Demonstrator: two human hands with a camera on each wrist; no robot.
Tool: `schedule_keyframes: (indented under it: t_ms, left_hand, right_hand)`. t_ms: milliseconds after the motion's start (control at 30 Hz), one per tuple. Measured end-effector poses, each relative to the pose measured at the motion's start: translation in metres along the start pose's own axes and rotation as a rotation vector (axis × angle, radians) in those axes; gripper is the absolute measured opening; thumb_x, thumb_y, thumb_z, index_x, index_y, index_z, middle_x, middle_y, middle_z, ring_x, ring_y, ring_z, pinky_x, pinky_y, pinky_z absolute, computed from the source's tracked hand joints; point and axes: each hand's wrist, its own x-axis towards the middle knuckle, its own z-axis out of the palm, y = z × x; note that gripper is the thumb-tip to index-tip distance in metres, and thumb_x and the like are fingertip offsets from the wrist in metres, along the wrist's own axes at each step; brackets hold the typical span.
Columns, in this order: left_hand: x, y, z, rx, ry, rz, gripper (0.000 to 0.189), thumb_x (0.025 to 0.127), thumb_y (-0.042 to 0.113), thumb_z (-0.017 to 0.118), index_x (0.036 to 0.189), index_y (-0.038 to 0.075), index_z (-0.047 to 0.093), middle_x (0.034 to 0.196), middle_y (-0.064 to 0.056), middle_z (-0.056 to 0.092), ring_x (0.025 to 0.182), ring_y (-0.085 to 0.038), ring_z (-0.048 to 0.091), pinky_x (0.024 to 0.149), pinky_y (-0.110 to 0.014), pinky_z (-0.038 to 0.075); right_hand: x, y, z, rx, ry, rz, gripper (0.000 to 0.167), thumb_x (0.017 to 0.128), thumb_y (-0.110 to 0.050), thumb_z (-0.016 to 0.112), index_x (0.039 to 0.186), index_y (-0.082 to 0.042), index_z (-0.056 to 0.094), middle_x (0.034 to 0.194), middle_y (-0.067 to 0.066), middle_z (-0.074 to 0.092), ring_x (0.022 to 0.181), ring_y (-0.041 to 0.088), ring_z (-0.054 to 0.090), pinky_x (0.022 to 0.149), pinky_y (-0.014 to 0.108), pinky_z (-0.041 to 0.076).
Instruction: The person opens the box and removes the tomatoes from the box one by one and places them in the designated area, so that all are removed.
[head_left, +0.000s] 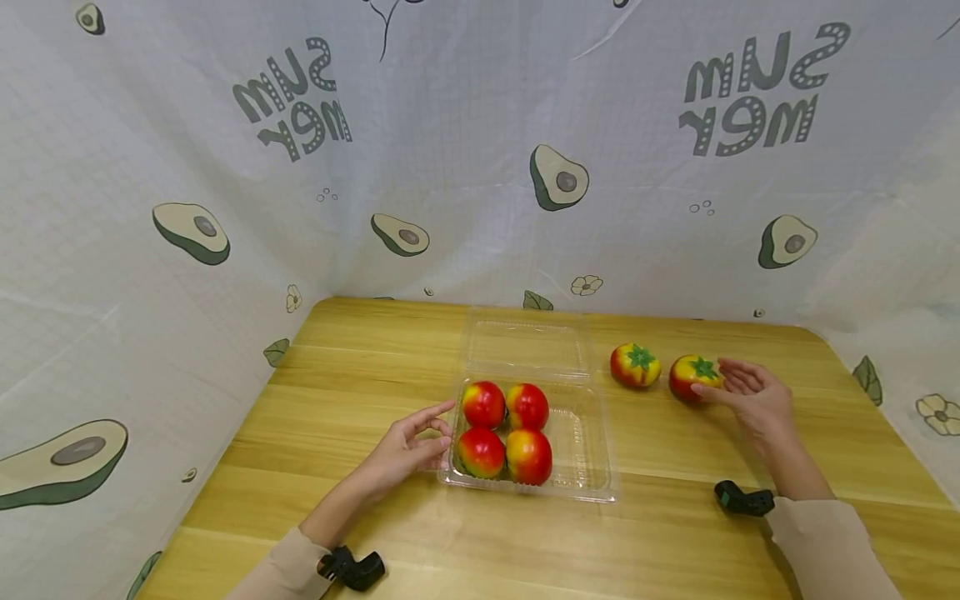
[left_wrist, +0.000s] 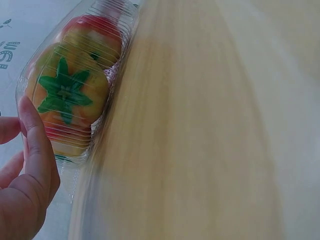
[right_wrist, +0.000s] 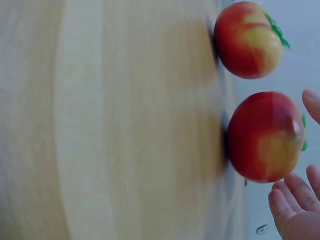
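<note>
**Pick-up stage: firm hold on the fruit unconfirmed**

My right hand (head_left: 757, 404) is spread around a glossy red-and-yellow persimmon-like fruit (head_left: 684, 379) that sits on the table. Thumb and fingers stand apart, on different sides of it; contact cannot be confirmed, and the right wrist view shows a gap at the thumb. My left hand (head_left: 411, 446), fingers apart and loosely bent, rests at the left side of a clear clamshell box (head_left: 573, 442), probably to steady it.

Inside the box, four matching fruits (head_left: 529, 457) form two rows of two in the left part. The open lid (head_left: 528, 346) lies back beyond the base. A second fruit (head_left: 635, 367) sits just left of the one at my right hand.

Judgement: the step is picking up a loose fruit for packing. The next move calls for closing thumb and fingers on it, a lift past the second fruit, and lowering it into the right part of the box.

Further out: wooden table (head_left: 337, 350), avocado-print cloth (head_left: 480, 125) behind.

Hard to make out: the lid's transparent edges; whether my left fingers pinch the rim or merely touch it. Both wrist views cut off the hands, and the right one mostly hides the nearer fruit's calyx.
</note>
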Motion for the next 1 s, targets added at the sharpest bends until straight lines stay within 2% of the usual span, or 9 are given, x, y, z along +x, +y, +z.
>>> schedule_keyframes:
  t_ms: [267, 367, 467, 600, 800, 900, 1000]
  left_hand:
    - [0.000, 0.001, 0.001, -0.009, -0.001, 0.004, 0.059, 0.098, 0.000, 0.060, 0.153, 0.002, 0.036, 0.109, -0.010, 0.051, 0.074, -0.012, 0.062, 0.076, -0.029, 0.060]
    - [0.000, 0.002, 0.001, -0.008, -0.002, 0.003, 0.059, 0.098, 0.000, 0.060, 0.153, 0.002, 0.036, 0.110, -0.010, 0.051, 0.074, -0.012, 0.063, 0.075, -0.029, 0.060]
    - [0.000, 0.002, 0.001, -0.009, -0.002, 0.000, 0.059, 0.098, -0.001, 0.060, 0.153, 0.001, 0.036, 0.110, -0.010, 0.051, 0.074, -0.012, 0.063, 0.075, -0.029, 0.060]
    - [-0.001, 0.002, 0.001, -0.010, -0.003, 0.000, 0.059, 0.098, -0.002, 0.059, 0.153, 0.001, 0.036, 0.110, -0.011, 0.050, 0.075, -0.012, 0.064, 0.076, -0.029, 0.060]
    - [-0.001, 0.002, 0.001, -0.016, -0.002, 0.003, 0.059, 0.099, -0.001, 0.059, 0.153, 0.001, 0.036, 0.109, -0.011, 0.050, 0.074, -0.013, 0.064, 0.076, -0.029, 0.060]
    - [-0.001, 0.002, 0.002, -0.019, -0.004, 0.004, 0.059, 0.099, -0.001, 0.059, 0.153, 0.001, 0.036, 0.110, -0.011, 0.050, 0.074, -0.013, 0.064, 0.076, -0.029, 0.060]
    - [-0.001, 0.001, 0.002, -0.018, -0.006, 0.005, 0.059, 0.099, -0.001, 0.059, 0.153, 0.002, 0.036, 0.110, -0.011, 0.050, 0.074, -0.013, 0.064, 0.076, -0.030, 0.060]
  right_hand:
    - [0.005, 0.000, -0.007, -0.177, 0.034, -0.041, 0.051, 0.080, -0.008, 0.085, 0.122, -0.022, 0.061, 0.120, -0.016, 0.059, 0.116, -0.002, 0.053, 0.086, 0.004, 0.044]
    - [0.000, -0.006, -0.003, -0.150, 0.043, -0.051, 0.049, 0.080, -0.005, 0.084, 0.120, -0.022, 0.062, 0.118, -0.017, 0.060, 0.117, 0.000, 0.053, 0.086, 0.004, 0.045]
    - [-0.008, -0.013, 0.002, -0.128, 0.037, -0.083, 0.046, 0.080, -0.002, 0.082, 0.116, -0.023, 0.064, 0.113, -0.019, 0.062, 0.111, -0.003, 0.055, 0.084, 0.004, 0.045]
    - [-0.016, -0.022, 0.008, -0.050, 0.003, -0.129, 0.045, 0.081, 0.007, 0.078, 0.117, -0.015, 0.063, 0.108, -0.019, 0.065, 0.099, -0.008, 0.059, 0.083, 0.005, 0.046]
    - [-0.028, -0.032, 0.019, 0.034, -0.072, -0.188, 0.050, 0.081, 0.014, 0.074, 0.125, -0.001, 0.059, 0.111, -0.012, 0.068, 0.101, -0.004, 0.063, 0.086, 0.011, 0.049]
    - [-0.034, -0.037, 0.027, 0.043, -0.107, -0.206, 0.050, 0.081, 0.015, 0.074, 0.126, 0.001, 0.059, 0.112, -0.009, 0.069, 0.101, 0.000, 0.065, 0.087, 0.012, 0.050]
    - [-0.040, -0.040, 0.035, -0.002, -0.136, -0.226, 0.049, 0.081, 0.014, 0.074, 0.127, 0.002, 0.059, 0.113, -0.009, 0.069, 0.101, 0.000, 0.065, 0.087, 0.011, 0.049]
